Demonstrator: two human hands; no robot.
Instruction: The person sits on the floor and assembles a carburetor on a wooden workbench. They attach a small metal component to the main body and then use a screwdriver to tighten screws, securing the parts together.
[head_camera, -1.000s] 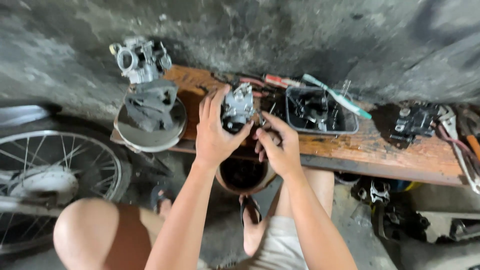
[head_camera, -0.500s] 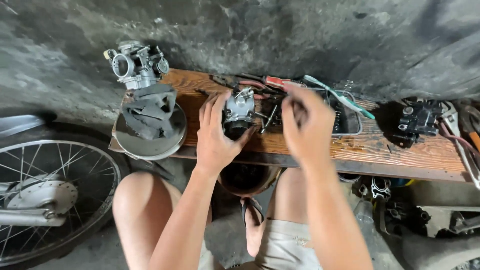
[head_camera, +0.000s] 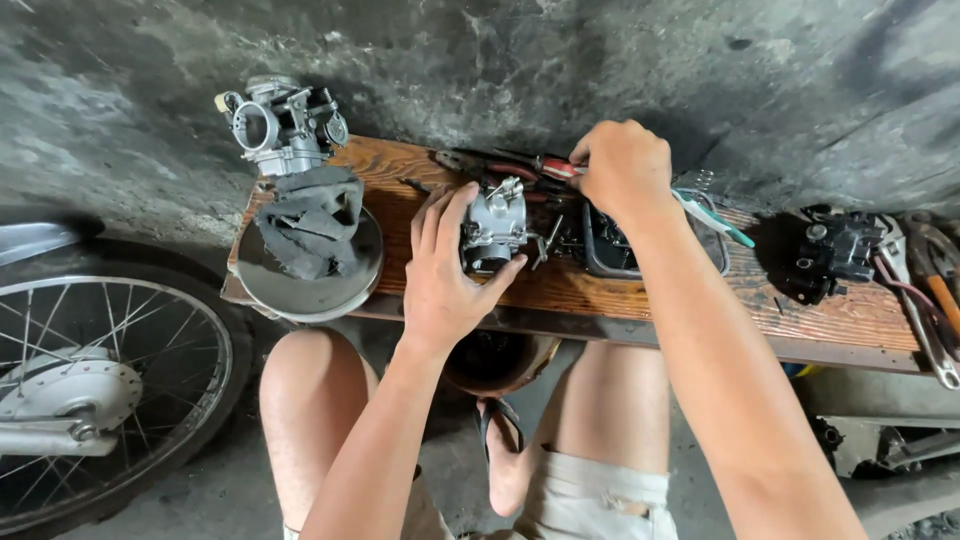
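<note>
In the left of the frame we see the spoked motorcycle wheel with its grey hub (head_camera: 95, 400), the largest thing here. Across the middle runs the long brown wooden plank (head_camera: 650, 300), which serves as our bench against the rough grey concrete wall (head_camera: 600, 70).

On the left end of the plank lies the round grey metal dish (head_camera: 300, 285) with a dark crumpled rag (head_camera: 310, 215) on it, and above it, in the upper left, stands a second silver carburettor (head_camera: 280, 120). In the right of the frame sits a black, dirty engine part (head_camera: 835, 255).

Our left hand (head_camera: 445, 280) is wrapped around the small silver cast-metal carburettor (head_camera: 495, 225) in the centre, thumb at its lower side and fingers on its left side. We judge it as stiff and rather heavy for its size, maybe oily, with thin levers and screws which can bend; the solid body is the safe place to hold.

Our right hand (head_camera: 620, 170) is curled over the red-handled tools (head_camera: 545, 165) beside the black rectangular tray (head_camera: 620, 250); we cannot tell what it pinches.
</note>
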